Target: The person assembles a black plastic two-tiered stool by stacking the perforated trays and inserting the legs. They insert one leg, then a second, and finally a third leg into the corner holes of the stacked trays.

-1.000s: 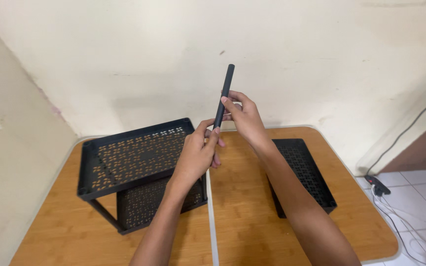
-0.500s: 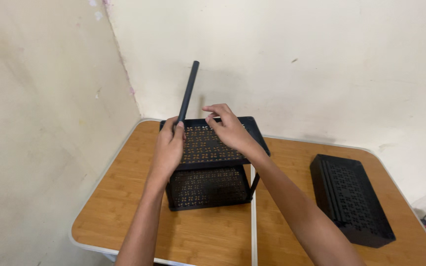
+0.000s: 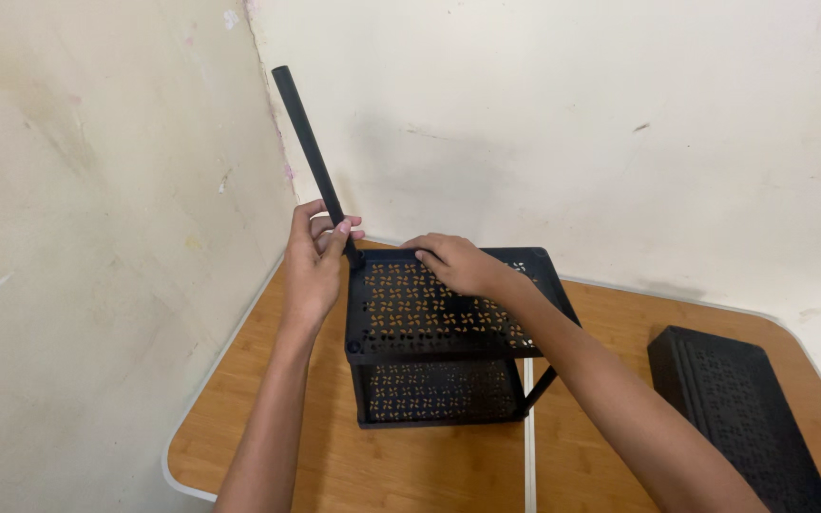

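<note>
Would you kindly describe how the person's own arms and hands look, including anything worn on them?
Both forearms are bare as far as the frame shows, with no sleeve in view. The left hand and the right hand wear no gloves, and no ring, watch or bracelet is visible. Fingernails look short and unpainted.

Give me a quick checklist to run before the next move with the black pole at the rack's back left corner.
1. Left hand gripping the black pole near its lower end: ok.
2. Pole's lower end at the back left corner of the rack's top shelf: ok; seated in a socket: cannot tell, fingers hide it.
3. Pole upright: not ok, it leans left toward the wall.
4. Right hand pressing flat on the top shelf's back edge, steadying it: ok.
5. Rack standing on the wooden table: ok.
6. Spare black shelf lying apart at the right: ok.
</note>
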